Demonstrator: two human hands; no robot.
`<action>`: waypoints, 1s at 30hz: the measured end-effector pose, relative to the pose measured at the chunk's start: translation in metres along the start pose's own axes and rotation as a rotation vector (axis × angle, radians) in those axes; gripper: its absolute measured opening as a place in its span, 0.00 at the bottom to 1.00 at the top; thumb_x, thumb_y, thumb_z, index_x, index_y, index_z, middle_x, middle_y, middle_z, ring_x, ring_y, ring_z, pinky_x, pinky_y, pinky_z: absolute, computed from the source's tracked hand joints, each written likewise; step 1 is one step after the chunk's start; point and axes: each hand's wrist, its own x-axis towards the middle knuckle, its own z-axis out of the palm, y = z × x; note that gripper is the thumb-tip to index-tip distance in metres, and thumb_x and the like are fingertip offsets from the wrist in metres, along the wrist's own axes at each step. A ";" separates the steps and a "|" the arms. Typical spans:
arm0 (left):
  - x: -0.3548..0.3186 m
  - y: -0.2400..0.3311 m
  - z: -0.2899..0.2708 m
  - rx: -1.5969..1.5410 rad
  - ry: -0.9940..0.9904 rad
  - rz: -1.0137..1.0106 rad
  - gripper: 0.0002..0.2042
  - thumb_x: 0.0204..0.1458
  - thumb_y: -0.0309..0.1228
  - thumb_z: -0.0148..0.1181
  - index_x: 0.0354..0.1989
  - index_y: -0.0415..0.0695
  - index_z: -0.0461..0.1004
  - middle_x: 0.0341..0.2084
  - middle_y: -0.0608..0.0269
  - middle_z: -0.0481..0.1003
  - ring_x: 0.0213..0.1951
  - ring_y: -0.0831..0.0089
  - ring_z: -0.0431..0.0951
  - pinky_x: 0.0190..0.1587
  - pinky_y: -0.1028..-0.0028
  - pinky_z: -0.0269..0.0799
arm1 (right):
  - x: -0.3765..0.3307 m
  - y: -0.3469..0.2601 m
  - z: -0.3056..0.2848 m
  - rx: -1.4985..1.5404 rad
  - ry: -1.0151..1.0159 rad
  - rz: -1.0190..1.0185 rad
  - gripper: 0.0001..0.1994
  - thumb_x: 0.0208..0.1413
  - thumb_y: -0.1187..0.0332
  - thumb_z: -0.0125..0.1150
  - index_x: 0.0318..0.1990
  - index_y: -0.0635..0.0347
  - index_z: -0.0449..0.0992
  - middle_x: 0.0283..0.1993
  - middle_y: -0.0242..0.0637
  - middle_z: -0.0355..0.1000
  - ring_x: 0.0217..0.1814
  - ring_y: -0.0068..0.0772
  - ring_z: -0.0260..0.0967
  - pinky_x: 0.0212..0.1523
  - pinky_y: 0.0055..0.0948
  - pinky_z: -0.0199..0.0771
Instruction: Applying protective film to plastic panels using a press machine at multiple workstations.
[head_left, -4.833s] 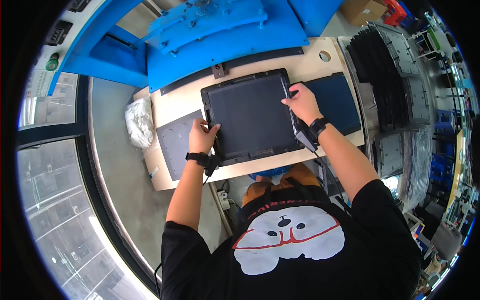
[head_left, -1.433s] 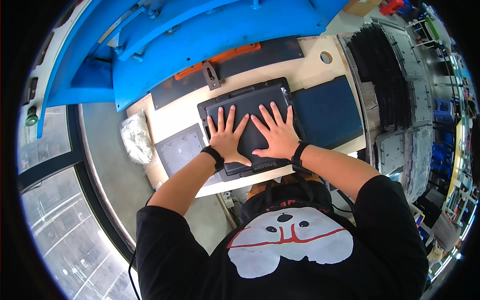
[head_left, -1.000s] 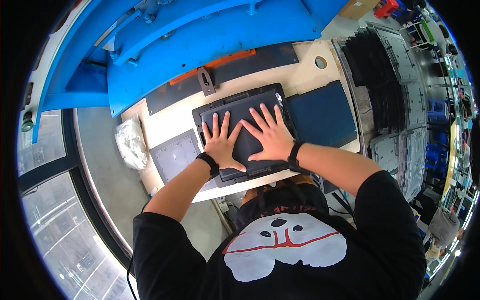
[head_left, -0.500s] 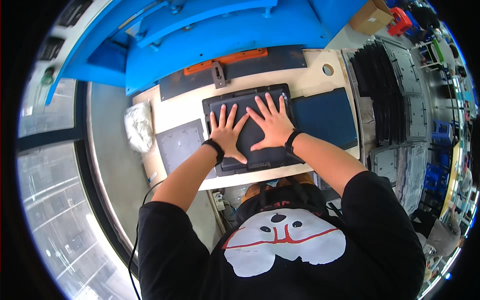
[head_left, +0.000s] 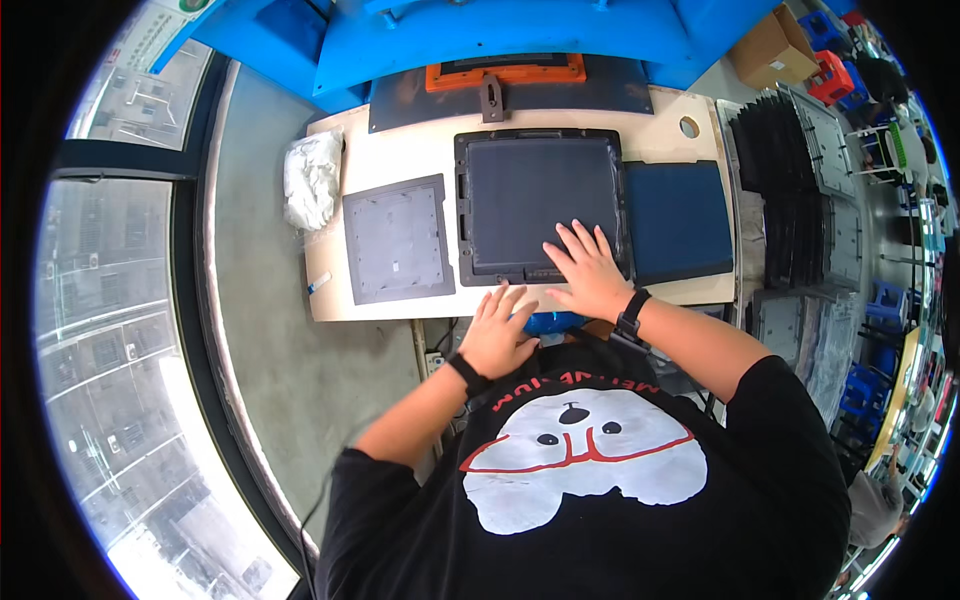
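A black rectangular frame-like tray (head_left: 463, 210) lies on the pale wooden board, with a flat dark panel (head_left: 535, 200) set inside its raised rim. My right hand (head_left: 592, 275) is at the panel's lower right corner, fingers spread and holding nothing. Just off the tray's near edge is my left hand (head_left: 498, 330), its fingers apart and empty. Left of the tray lies a flat grey panel (head_left: 398, 240); to its right is a dark blue panel (head_left: 680, 220) with a black edge.
A blue machine (head_left: 500, 45) stands beyond the board, with an orange-edged block (head_left: 575, 72) and a metal clamp (head_left: 491, 98) before it. A crumpled plastic bag (head_left: 312, 178) sits at far left. Stacked black panels (head_left: 790, 150) stand at right, a cardboard box (head_left: 772, 48) behind them.
Both hands have drawn back from the middle of the panel toward me, the left one coming off the tray. My view has shifted, and the board appears farther right.
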 end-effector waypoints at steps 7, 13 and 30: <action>-0.142 -0.105 0.097 -0.681 0.357 -0.744 0.22 0.52 0.36 0.64 0.53 0.38 0.73 0.47 0.47 0.76 0.51 0.52 0.76 0.55 0.63 0.70 | 0.031 0.006 -0.020 -0.007 0.013 0.066 0.42 0.35 0.44 0.75 0.63 0.44 0.70 0.71 0.50 0.53 0.75 0.57 0.42 0.71 0.59 0.41; -0.365 -0.209 0.231 -0.497 0.118 -1.380 0.20 0.54 0.42 0.57 0.47 0.39 0.77 0.39 0.45 0.80 0.44 0.51 0.80 0.47 0.62 0.74 | 0.040 0.006 -0.032 -0.195 -0.058 -0.131 0.30 0.45 0.49 0.69 0.55 0.53 0.77 0.67 0.49 0.62 0.70 0.58 0.56 0.64 0.50 0.62; -0.255 -0.161 0.160 -0.948 0.638 -0.912 0.16 0.60 0.36 0.57 0.49 0.37 0.75 0.40 0.56 0.80 0.42 0.71 0.80 0.47 0.72 0.73 | 0.054 -0.088 -0.164 0.643 0.637 0.237 0.10 0.66 0.69 0.55 0.42 0.67 0.77 0.35 0.25 0.75 0.32 0.10 0.65 0.28 0.15 0.61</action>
